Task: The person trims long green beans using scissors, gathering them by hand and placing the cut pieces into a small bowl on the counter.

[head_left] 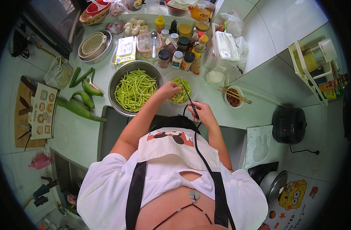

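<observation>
My left hand (169, 91) reaches over a small clear bowl (193, 79) with cut green beans (180, 96) in it. Its fingers are pinched together at the bean pieces; what they grip is hidden. Just right of that bowl, my right hand (204, 113) is closed around a slim black pointed tool (189, 100), perhaps scissors, whose tip lies over the beans. A black cord (200, 151) runs from near this hand down my front. Left of my left hand stands a large steel bowl (111, 82), full of more cut green beans (134, 91).
Green gourds (77, 107) lie at the left, before a basin with a strainer (94, 46). Jars and bottles (183, 46), a lidded container (146, 43) and garlic (136, 27) line the back. Chopsticks (235, 95) rest across a white bowl (228, 100). A black cooker (289, 125) stands right.
</observation>
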`<state>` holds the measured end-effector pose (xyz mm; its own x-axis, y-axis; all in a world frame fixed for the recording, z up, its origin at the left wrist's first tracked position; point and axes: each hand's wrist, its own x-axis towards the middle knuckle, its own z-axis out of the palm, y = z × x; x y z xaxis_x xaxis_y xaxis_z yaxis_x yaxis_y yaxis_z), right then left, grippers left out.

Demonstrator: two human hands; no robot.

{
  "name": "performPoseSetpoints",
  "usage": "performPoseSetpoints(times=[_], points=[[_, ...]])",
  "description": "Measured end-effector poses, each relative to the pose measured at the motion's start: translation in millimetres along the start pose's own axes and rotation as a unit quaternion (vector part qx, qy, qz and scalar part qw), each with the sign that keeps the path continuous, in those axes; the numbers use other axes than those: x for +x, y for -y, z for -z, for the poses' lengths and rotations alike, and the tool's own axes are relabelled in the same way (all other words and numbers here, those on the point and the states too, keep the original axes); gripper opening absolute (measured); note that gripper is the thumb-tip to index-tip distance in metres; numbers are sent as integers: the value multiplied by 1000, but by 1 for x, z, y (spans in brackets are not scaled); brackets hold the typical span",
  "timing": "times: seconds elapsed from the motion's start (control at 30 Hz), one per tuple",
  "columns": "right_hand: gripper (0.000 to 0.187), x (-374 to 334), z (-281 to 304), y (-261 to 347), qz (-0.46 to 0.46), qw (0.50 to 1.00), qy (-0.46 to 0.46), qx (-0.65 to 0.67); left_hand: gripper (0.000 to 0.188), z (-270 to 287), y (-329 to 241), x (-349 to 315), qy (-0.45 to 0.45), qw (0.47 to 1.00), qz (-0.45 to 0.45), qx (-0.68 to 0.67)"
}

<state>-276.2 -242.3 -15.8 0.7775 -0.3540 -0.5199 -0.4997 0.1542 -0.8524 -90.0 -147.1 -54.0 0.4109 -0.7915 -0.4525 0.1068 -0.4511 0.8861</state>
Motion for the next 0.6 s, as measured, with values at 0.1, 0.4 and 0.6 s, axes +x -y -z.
performPoseSetpoints(times=[0.1,0.4,0.6], points=[[27,-4,0,3,9,1000,-9,4,26,1,2,2,-35,999,-6,6],[33,1,5,-5,99,975,-66,-189,31,0,5,7,-38,982,-108,150],[35,1,6,-3,88,989,-81,-91,31,1,-7,-12,-11,998,-29,-52]])
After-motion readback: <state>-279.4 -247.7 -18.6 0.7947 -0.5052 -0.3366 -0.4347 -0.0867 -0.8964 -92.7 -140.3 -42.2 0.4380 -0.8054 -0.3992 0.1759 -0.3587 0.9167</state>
